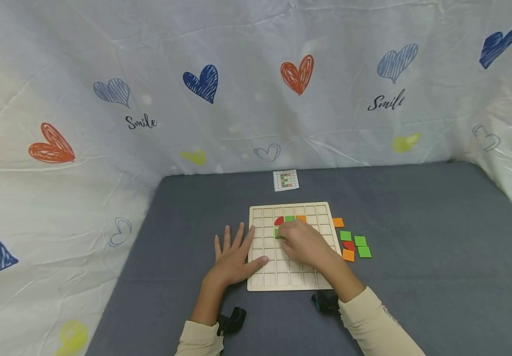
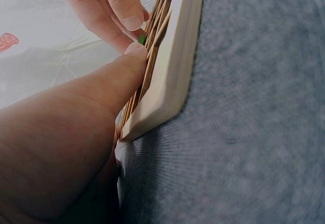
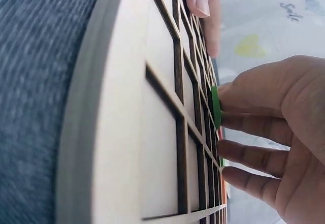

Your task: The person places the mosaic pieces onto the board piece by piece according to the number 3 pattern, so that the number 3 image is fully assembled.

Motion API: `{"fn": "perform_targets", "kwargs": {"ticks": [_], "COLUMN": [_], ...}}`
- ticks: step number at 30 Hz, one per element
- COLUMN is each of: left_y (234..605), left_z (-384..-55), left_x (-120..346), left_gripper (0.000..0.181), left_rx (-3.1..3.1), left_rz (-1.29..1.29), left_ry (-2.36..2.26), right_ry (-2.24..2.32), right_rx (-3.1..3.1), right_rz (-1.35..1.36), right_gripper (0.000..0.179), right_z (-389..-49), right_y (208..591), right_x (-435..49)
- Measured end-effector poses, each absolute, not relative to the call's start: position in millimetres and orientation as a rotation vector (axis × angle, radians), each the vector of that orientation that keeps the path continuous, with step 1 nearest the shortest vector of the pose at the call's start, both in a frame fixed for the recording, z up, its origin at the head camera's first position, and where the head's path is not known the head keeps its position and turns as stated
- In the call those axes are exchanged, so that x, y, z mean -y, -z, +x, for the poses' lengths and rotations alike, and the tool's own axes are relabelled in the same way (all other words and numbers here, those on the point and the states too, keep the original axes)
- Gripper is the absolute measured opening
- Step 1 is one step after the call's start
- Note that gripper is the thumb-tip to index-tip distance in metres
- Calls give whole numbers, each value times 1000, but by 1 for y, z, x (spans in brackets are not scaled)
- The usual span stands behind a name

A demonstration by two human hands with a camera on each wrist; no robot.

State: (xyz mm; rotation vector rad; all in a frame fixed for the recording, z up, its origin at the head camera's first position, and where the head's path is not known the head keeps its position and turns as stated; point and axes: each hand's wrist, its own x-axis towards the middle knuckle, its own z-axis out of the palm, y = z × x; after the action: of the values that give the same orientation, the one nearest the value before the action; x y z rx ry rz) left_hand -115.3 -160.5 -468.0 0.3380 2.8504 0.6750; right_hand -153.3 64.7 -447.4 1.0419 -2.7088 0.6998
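Observation:
A pale wooden grid board (image 1: 282, 282) lies on the grey cloth. My right hand (image 1: 302, 242) is over its upper middle, and thumb and fingertips pinch a green square tile (image 3: 216, 107) at the grid. Just above, in one row, sit a red rounded tile (image 1: 279, 221), another green tile (image 1: 289, 218) and an orange tile (image 1: 301, 218). My left hand (image 1: 231, 262) rests with spread fingers at the board's left edge, its thumb reaching over the grid. The right hand covers part of the grid in the head view.
Right of the board lie several loose tiles: orange (image 1: 338, 222), green (image 1: 346, 236), red (image 1: 349, 245) and more. A small printed card (image 1: 285, 180) with a coloured grid pattern lies behind the board. A white curtain (image 1: 247, 123) with hearts hangs behind the table.

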Motion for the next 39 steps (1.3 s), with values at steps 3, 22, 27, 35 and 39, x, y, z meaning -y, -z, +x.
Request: {"fn": "perform_targets", "kwargs": {"ticks": [3, 22, 27, 35, 39], "left_y": [468, 466, 465, 466, 467], "left_z": [-116, -115, -115, -115, -115], "left_x": [161, 159, 158, 160, 160], "left_gripper": [90, 90, 90, 90, 90], "left_rx": [-2847, -2848, -2851, -2859, -2856], "left_rz": [336, 347, 341, 329, 326], "left_ry": [-677, -670, -670, -664, -655], "right_ry": [-692, -632, -633, -710, -836], "right_rx": [2705, 2746, 2777, 2736, 2750], "right_rz": [1032, 851, 827, 958, 1072], "right_gripper": [13, 24, 22, 27, 21], "right_z": [-154, -166, -163, -153, -154], "right_y": [448, 445, 444, 446, 445], "right_x": [-65, -58, -58, -71, -84]}}
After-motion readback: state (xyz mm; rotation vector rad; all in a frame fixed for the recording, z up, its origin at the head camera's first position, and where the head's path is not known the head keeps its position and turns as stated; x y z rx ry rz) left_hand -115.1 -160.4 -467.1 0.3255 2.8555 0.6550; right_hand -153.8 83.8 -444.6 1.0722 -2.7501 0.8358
